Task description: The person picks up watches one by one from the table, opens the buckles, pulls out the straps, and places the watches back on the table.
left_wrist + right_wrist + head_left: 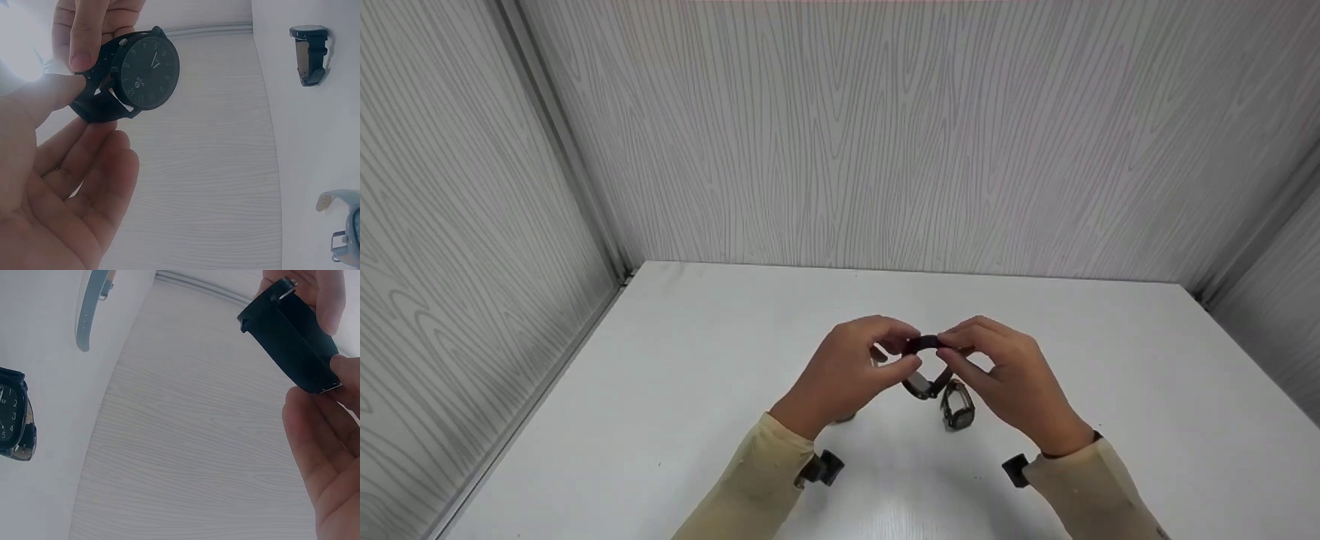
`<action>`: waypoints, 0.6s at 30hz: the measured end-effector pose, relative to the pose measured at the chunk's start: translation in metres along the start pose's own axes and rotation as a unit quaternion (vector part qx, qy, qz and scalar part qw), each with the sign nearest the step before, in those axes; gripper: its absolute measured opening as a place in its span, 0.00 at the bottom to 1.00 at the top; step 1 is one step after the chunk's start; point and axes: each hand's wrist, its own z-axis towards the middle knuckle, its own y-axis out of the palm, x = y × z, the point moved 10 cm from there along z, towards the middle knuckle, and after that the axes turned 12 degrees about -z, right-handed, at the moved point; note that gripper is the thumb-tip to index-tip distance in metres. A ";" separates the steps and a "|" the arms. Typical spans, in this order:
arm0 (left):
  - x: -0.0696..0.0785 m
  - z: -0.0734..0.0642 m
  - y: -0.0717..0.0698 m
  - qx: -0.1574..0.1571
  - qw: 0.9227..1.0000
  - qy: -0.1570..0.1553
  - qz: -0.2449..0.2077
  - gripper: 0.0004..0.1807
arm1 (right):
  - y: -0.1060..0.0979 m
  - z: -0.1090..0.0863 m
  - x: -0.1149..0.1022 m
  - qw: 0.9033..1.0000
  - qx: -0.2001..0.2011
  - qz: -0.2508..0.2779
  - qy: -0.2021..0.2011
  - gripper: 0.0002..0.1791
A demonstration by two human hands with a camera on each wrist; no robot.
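Note:
A black wristwatch (151,73) with a round dark dial is held up between both hands, its strap bent into a loop. My left hand (855,364) pinches one side of the strap (928,343) between thumb and fingers. On the other side, my right hand (1009,367) pinches the strap too. The right wrist view shows the broad black band (292,340) from its side. Fingers cover the strap ends, so I cannot tell whether the buckle is fastened.
A dark watch (958,409) with a squarish dial lies on the white table (720,360), below the held one. A watch with a light blue strap (90,315) also lies there, mostly hidden by my left hand in the head view. Wood-grained panels (840,135) enclose the table.

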 end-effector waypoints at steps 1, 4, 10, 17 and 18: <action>-0.002 0.000 0.000 0.001 1.000 -0.006 -0.011 0.13 | -0.002 0.000 0.000 1.000 0.008 -0.004 0.000 0.12; -0.008 0.000 0.001 0.007 0.999 -0.028 -0.041 0.14 | -0.004 0.000 0.000 1.000 0.024 -0.010 -0.003 0.12; -0.010 0.001 -0.001 0.025 0.997 -0.032 -0.066 0.13 | -0.001 -0.001 0.001 1.000 0.013 -0.008 0.001 0.12; -0.007 0.000 0.006 0.009 0.998 -0.019 -0.058 0.13 | 0.000 -0.002 0.008 0.999 0.001 -0.016 0.033 0.11; -0.007 0.000 0.008 0.004 0.998 -0.018 -0.054 0.13 | 0.001 -0.002 0.010 0.999 -0.004 -0.014 0.042 0.11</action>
